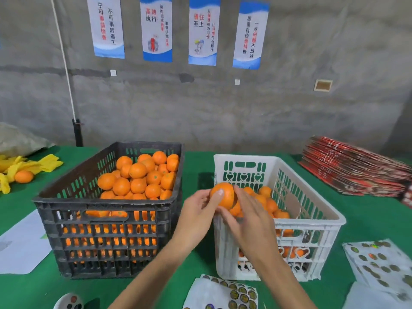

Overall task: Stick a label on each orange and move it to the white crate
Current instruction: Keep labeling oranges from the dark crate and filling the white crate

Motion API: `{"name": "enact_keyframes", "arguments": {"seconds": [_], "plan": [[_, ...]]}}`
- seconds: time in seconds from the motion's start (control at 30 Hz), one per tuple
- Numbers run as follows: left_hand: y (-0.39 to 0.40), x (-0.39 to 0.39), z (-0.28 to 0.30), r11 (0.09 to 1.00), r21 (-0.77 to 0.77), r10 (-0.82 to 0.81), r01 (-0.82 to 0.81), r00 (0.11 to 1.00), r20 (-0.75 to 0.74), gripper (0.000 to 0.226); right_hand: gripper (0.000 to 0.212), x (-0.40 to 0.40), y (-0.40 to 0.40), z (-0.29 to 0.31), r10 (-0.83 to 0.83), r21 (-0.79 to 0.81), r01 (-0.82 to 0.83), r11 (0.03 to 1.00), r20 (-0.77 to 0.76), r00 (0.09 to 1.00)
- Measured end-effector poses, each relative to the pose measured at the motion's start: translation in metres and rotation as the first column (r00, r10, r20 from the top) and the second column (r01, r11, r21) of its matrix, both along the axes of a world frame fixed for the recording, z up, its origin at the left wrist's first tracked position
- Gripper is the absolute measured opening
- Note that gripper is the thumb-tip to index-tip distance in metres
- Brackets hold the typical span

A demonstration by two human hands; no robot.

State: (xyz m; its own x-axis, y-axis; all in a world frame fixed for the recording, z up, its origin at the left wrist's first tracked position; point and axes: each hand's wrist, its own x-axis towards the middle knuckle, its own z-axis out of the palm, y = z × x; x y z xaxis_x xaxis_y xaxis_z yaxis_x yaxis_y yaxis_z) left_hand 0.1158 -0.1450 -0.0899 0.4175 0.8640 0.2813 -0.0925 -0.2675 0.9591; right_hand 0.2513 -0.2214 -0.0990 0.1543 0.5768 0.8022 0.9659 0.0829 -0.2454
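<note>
From the head camera, the left hand (196, 210) holds one round orange (223, 195), fingers curled round it, just above the near corner of the white plastic crate (312, 221). The right hand (247, 215) lies flat against the orange with straight fingers. The black plastic crate (107, 219) full of oranges sits beside it on the green table (200, 172). A white sticker sheet (225, 293) lies near the front.

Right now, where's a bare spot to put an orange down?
Green cloth shows between the black crate and white crate, and behind both toward the wall. The near edge is crowded with label sheets.
</note>
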Motion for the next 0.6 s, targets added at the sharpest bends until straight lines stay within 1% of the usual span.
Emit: {"name": "enact_keyframes", "arguments": {"seconds": [0.07, 0.1, 0.17, 0.2, 0.3, 0.37, 0.4, 0.43, 0.47, 0.5, 0.57, 0.6], "plan": [[0.012, 0.011, 0.014, 0.994, 0.112, -0.004, 0.014, 0.996, -0.094, 0.052, 0.056, 0.018, 0.003, 0.008, -0.077, 0.035, 0.077, 0.996, 0.006, 0.997], [0.018, 0.013, 0.019, 0.986, 0.168, 0.018, 0.006, 0.99, -0.139, 0.052, 0.047, 0.028, 0.004, 0.011, -0.105, 0.055, 0.104, 0.993, 0.01, 0.994], [0.031, 0.007, 0.029, 0.962, 0.272, 0.065, -0.005, 0.975, -0.212, 0.045, 0.029, 0.044, 0.006, 0.01, -0.154, 0.087, 0.153, 0.984, 0.01, 0.988], [0.039, -0.001, 0.034, 0.944, 0.331, 0.102, -0.016, 0.964, -0.245, 0.041, 0.025, 0.049, 0.008, 0.008, -0.177, 0.081, 0.175, 0.981, 0.013, 0.984], [0.069, -0.034, 0.048, 0.876, 0.469, 0.279, -0.115, 0.913, -0.297, 0.034, 0.023, 0.052, 0.013, 0.0, -0.169, 0.044, 0.168, 0.985, 0.017, 0.985], [0.091, -0.059, 0.054, 0.819, 0.546, 0.415, -0.173, 0.837, -0.357, 0.032, 0.022, 0.043, 0.021, -0.005, -0.129, 0.051, 0.127, 0.991, 0.039, 0.991], [0.101, -0.07, 0.055, 0.811, 0.557, 0.454, -0.179, 0.793, -0.407, 0.031, 0.021, 0.037, 0.026, -0.007, -0.105, 0.062, 0.102, 0.993, 0.052, 0.993], [0.112, -0.083, 0.054, 0.827, 0.535, 0.467, -0.174, 0.743, -0.479, 0.03, 0.02, 0.029, 0.032, -0.009, -0.069, 0.071, 0.065, 0.995, 0.061, 0.996], [0.124, -0.096, 0.051, 0.862, 0.481, 0.448, -0.16, 0.685, -0.574, 0.029, 0.018, 0.02, 0.039, -0.011, -0.032, 0.076, 0.027, 0.997, 0.071, 0.997], [0.135, -0.108, 0.047, 0.907, 0.4, 0.392, -0.134, 0.616, -0.684, 0.027, 0.018, 0.011, 0.046, -0.012, -0.001, 0.074, -0.005, 0.997, 0.085, 0.996], [0.153, -0.126, 0.04, 0.981, 0.188, 0.189, -0.047, 0.456, -0.87, 0.023, 0.019, -0.008, 0.06, -0.015, 0.05, 0.066, -0.057, 0.996, 0.106, 0.993], [0.16, -0.13, 0.039, 0.996, 0.094, 0.088, -0.006, 0.4, -0.912, 0.026, 0.02, -0.017, 0.067, -0.015, 0.071, 0.06, -0.078, 0.995, 0.112, 0.991]]}}
